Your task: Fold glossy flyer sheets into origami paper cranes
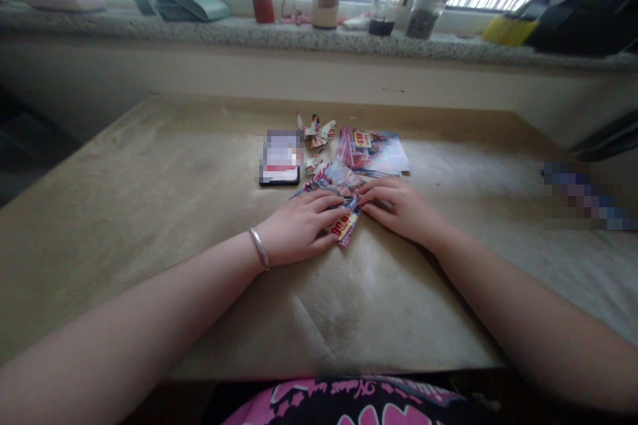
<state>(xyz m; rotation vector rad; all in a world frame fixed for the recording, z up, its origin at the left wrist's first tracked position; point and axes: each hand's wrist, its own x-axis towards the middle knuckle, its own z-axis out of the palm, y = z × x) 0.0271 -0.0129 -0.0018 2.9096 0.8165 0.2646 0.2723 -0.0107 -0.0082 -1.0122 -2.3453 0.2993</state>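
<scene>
A colourful printed paper sheet (343, 184), partly folded, lies on the tan table cover (199, 212) in the middle. My left hand (299, 226), with a silver bracelet at the wrist, rests flat on the sheet's left part, fingers stretched out. My right hand (399, 207) lies flat on its right edge, fingers together and pressing down. The two sets of fingertips nearly meet over the paper. Just beyond it sit a small folded paper figure (317, 130) and a stack of similar printed sheets (373, 149).
A black phone (280, 158) lies left of the sheets. A blurred object (588, 196) rests at the table's right edge. Behind, a stone windowsill (279, 36) carries bottles, jars and a green case. Dark cases stand at the far right.
</scene>
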